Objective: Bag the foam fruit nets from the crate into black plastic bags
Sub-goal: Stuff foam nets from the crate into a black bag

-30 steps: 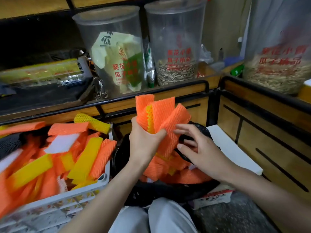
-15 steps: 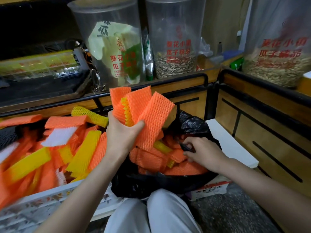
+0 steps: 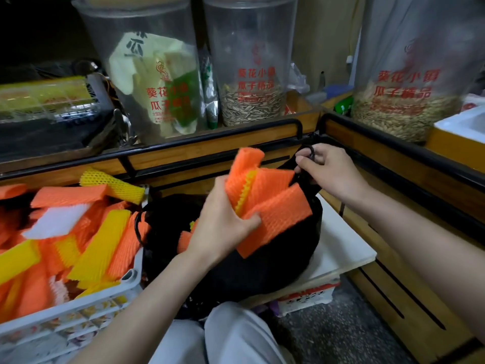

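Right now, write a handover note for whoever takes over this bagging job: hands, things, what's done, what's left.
Left hand: grips a bunch of foam nets, mostly orange with one yellow, above the black bag.
Right hand: pinches the bag's top edge, held up at the far side.
Crate: to the left of the bag, piled with orange, yellow and white nets.
Done: some orange nets already lie in the bag.
Left: drop this bunch in, then bag the rest of the crate.
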The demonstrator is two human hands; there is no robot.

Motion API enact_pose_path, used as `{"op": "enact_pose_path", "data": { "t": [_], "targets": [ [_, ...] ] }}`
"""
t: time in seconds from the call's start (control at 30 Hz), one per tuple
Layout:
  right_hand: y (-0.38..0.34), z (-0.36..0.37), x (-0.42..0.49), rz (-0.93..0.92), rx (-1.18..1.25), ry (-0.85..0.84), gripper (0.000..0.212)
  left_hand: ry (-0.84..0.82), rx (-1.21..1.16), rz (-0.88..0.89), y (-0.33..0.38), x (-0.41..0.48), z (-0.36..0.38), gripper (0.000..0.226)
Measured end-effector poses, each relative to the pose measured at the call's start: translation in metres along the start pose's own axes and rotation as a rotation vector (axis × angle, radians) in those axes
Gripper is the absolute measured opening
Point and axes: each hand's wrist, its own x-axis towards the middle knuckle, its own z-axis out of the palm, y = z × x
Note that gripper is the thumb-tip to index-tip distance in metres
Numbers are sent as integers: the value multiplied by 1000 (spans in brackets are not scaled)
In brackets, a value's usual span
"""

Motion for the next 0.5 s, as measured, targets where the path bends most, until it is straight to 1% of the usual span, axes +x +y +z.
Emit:
{"op": "enact_pose_path", "data": {
  "t": [0.03, 0.1, 0.17, 0.27, 0.33, 0.4, 0.5],
  "targets": [
    [-1, -2, 0, -5, 7, 4, 9, -55, 37, -9, -2, 4, 6, 63],
    [-2, -5, -2, -17, 12, -3, 10, -106, 132, -23, -7, 13, 15, 66],
    [-1, -6, -5, -24, 14, -19, 9, -104, 208, -12, -11, 25, 20, 71],
    [1, -8, -7, -34, 14, -18, 9, -38, 273, 18, -14, 44, 26, 73],
    [3, -10, -7, -29, 20, -9, 10, 5, 264, 14, -14, 55, 29, 71],
    [5, -12, -6, -21, 19, -1, 11, 51, 206, -12, -14, 62, 31, 68],
    [10, -15, -4, -25, 3, 10, 10, 145, 23, -136, -14, 71, 28, 63]
  ]
}}
